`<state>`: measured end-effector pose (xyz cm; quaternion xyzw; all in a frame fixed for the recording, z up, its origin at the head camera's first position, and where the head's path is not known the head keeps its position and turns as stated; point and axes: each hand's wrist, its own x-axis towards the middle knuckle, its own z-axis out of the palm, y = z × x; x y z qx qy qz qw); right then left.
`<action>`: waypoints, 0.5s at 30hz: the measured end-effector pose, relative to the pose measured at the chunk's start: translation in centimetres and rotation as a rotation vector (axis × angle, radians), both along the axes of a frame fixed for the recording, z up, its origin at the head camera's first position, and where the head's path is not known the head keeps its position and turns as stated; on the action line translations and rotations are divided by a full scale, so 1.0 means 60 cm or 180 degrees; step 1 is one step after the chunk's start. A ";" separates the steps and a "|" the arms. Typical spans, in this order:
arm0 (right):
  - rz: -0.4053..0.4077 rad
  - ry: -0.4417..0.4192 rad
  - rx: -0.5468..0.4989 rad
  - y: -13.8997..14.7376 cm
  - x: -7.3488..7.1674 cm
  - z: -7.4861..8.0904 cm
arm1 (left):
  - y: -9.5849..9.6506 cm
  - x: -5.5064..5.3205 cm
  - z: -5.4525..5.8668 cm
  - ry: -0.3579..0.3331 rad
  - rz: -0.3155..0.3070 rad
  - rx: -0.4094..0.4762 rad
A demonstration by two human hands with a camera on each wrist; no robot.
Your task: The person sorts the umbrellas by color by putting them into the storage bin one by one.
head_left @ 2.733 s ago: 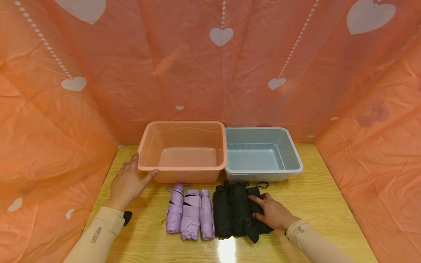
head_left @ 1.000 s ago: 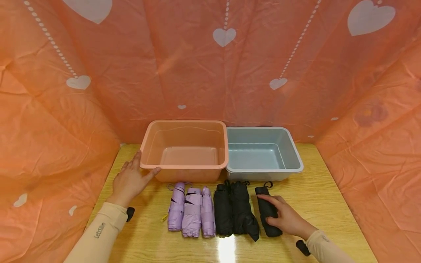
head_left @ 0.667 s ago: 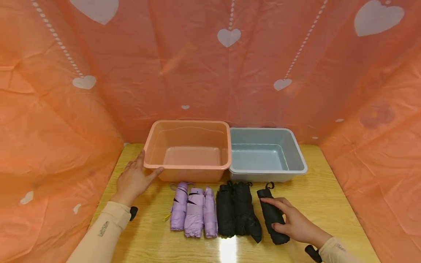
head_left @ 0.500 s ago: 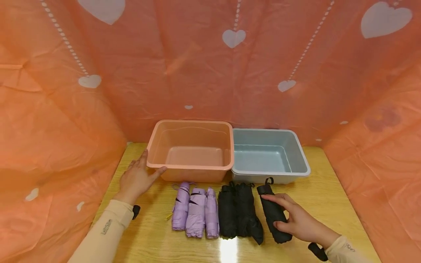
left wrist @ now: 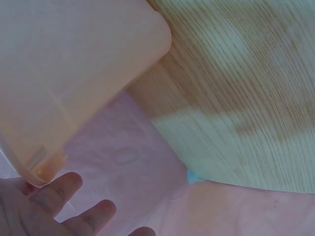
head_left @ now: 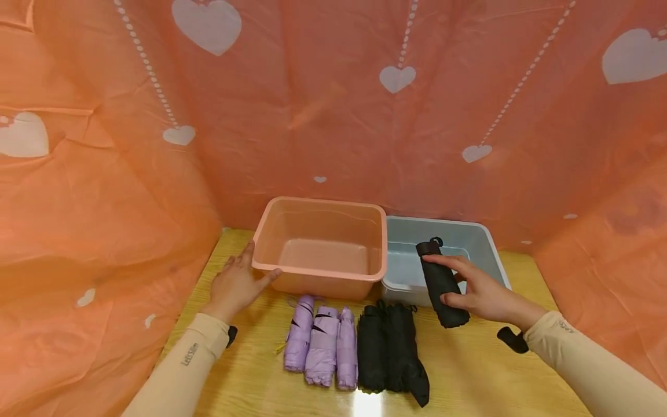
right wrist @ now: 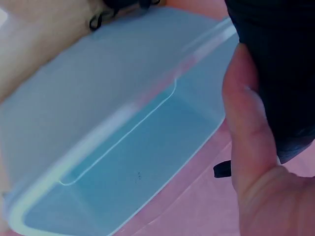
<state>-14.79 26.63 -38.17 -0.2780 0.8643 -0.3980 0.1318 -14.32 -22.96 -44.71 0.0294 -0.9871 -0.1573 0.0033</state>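
Observation:
My right hand (head_left: pixel 484 295) grips a folded black umbrella (head_left: pixel 440 284) between thumb and fingers, tilted above the front rim of the grey-blue basin (head_left: pixel 406 260). In the right wrist view the thumb (right wrist: pixel 251 132) presses along the dark umbrella (right wrist: pixel 285 69), with the basin (right wrist: pixel 88 83) beneath. My left hand (head_left: pixel 234 289) rests with spread fingers at the front left corner of the orange basin (head_left: pixel 318 282). The left wrist view has those fingertips right at the basin's rim (left wrist: pixel 42 179). Both basins show bare floors.
Three folded lilac umbrellas (head_left: pixel 320 347) lie side by side on the wooden table (head_left: pixel 250 376), in front of the orange basin. Two more black umbrellas (head_left: pixel 372 350) lie to their right. An orange curtain (head_left: pixel 333 133) with white hearts encloses the back and sides.
My right hand has slid the rightmost black umbrella away from its row, then lifted it up and forward to the grey-blue basin. The left hand keeps its place on the orange basin.

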 end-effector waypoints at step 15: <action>-0.0040 -0.0568 0.0106 -0.034 -0.151 -0.025 | 0.003 -0.002 -0.001 0.0046 -0.0005 -0.0071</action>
